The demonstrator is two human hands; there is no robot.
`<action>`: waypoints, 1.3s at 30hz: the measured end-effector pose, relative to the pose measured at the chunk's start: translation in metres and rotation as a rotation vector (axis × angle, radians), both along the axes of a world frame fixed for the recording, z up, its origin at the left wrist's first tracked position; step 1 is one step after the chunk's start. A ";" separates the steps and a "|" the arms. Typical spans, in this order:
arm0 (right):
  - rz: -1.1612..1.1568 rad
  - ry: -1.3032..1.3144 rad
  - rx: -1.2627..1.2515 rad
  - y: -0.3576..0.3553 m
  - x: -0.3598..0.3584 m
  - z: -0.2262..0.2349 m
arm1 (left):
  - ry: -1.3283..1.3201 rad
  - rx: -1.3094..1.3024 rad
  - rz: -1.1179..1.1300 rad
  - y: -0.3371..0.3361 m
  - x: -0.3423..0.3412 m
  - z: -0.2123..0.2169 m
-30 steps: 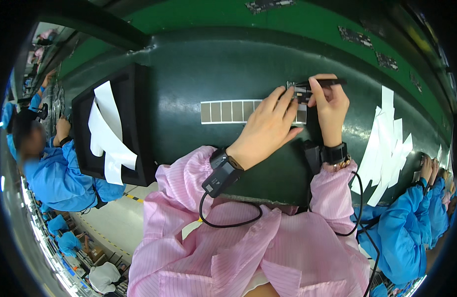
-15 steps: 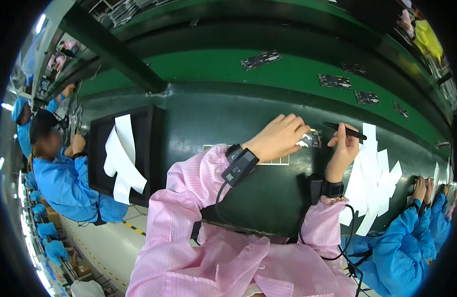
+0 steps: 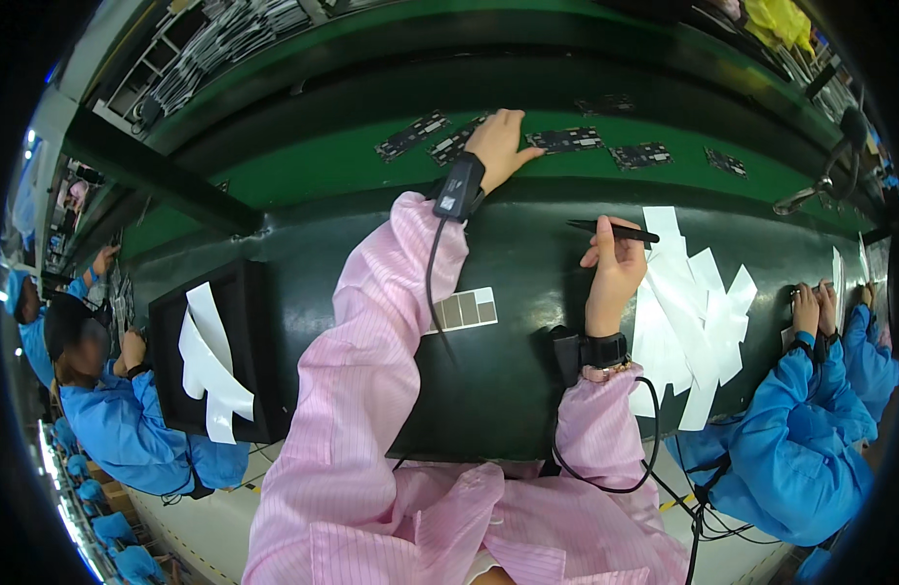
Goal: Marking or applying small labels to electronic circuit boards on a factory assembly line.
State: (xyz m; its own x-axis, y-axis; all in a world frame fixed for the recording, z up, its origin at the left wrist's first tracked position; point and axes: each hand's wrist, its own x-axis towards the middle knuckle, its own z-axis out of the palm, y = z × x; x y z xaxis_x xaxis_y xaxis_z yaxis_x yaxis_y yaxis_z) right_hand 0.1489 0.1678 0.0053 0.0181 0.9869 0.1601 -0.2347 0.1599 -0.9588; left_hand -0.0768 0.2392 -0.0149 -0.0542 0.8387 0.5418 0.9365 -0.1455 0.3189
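My left hand [image 3: 498, 151] reaches over the green belt at the back, its thumb spread away from the fingers. It is open. A dark circuit board [image 3: 451, 144] lies just left of it, partly covered by the hand. Close to the thumb tip is another circuit board [image 3: 566, 140]. Black tweezers [image 3: 630, 232] are held in my right hand [image 3: 615, 268] above the dark green table, left of a pile of white paper strips [image 3: 703, 312]. Between the hands, nearer to me, lies a white sheet with grey-brown rectangular stickers [image 3: 466, 309], partly hidden by my left sleeve.
More circuit boards lie along the green belt [image 3: 323, 171]. On the left stands a black tray [image 3: 259, 341] holding white strips. A dark post [image 3: 162, 175] rises at the back left. Cables hang from my wrists. People in blue work on both sides.
My left hand has gone from the table forward to the belt. The board beneath its fingers has left the table, and one more lies on the belt. My right hand keeps the tweezers.
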 end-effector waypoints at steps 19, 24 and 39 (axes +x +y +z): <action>0.010 0.038 0.063 -0.019 -0.005 0.020 | -0.171 -0.138 -0.094 -0.169 0.043 0.045; 0.086 -0.038 0.126 -0.033 -0.013 0.023 | -0.229 -0.175 -0.055 -0.184 0.049 0.025; 0.371 -0.327 0.108 -0.055 -0.007 0.004 | 0.100 -0.383 -0.151 -0.276 0.087 0.047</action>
State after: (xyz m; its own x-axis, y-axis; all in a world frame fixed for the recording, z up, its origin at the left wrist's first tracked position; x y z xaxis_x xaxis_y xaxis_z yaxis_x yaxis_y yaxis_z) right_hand 0.1424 0.1127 0.0092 -0.3988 0.8948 0.2008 0.0153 0.2255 -0.9741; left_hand 0.0105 -0.0366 0.0323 0.1214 0.9752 0.1853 0.9430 -0.1716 0.2851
